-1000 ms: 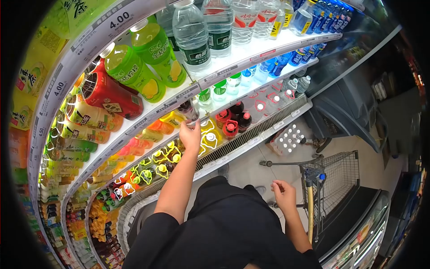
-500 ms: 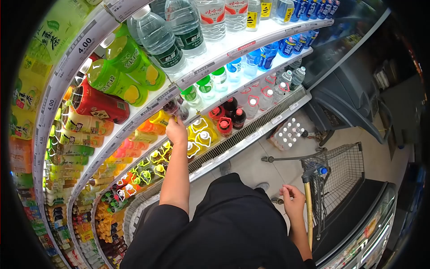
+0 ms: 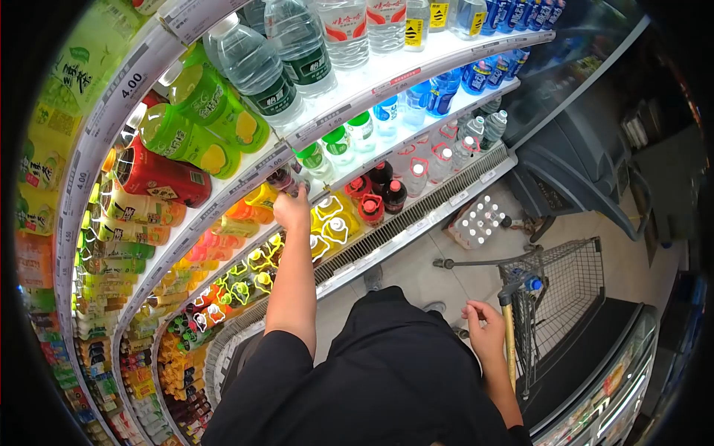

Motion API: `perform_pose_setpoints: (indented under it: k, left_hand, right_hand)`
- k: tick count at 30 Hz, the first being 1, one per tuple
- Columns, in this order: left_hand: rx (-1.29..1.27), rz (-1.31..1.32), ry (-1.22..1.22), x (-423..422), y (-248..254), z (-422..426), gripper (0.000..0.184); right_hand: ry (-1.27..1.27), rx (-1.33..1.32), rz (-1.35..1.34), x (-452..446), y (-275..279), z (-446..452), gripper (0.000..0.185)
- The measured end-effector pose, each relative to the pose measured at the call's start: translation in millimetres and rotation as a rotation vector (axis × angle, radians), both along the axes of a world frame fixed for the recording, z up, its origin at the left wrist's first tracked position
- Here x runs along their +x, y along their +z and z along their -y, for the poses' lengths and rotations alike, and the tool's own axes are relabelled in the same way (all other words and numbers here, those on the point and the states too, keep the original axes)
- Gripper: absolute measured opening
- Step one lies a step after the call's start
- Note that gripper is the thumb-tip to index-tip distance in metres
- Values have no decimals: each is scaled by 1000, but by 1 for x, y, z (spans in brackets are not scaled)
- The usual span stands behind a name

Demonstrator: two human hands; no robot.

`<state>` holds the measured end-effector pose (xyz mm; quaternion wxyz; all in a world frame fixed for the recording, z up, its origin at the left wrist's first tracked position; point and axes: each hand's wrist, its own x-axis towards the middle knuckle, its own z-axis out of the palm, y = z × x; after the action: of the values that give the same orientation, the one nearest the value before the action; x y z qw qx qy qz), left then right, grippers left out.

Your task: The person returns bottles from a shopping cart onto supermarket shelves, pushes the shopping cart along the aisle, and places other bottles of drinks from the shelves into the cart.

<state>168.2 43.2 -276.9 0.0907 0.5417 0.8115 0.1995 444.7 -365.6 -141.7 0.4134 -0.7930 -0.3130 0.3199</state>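
A dark bottle (image 3: 280, 178) is standing on the shelf (image 3: 387, 153) beside the green-capped bottles (image 3: 337, 140), right at the left hand (image 3: 290, 211)'s fingers, whose grip I cannot tell. The left arm is stretching forward nearly straight. The right hand (image 3: 485, 331) is hanging half-open, fingers loosely bent, beside the cart handle (image 3: 509, 334).
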Motion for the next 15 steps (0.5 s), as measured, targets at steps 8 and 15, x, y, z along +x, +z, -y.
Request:
perform_pose_setpoints:
  k: [8, 15]
  left_hand:
    - [55, 68, -116, -8, -9, -4, 53]
    - [79, -8, -159, -11, -12, -3, 56]
  right_hand:
    - [-9, 9, 33, 0, -3, 4, 12]
    - [-99, 106, 199, 5, 9, 11, 22]
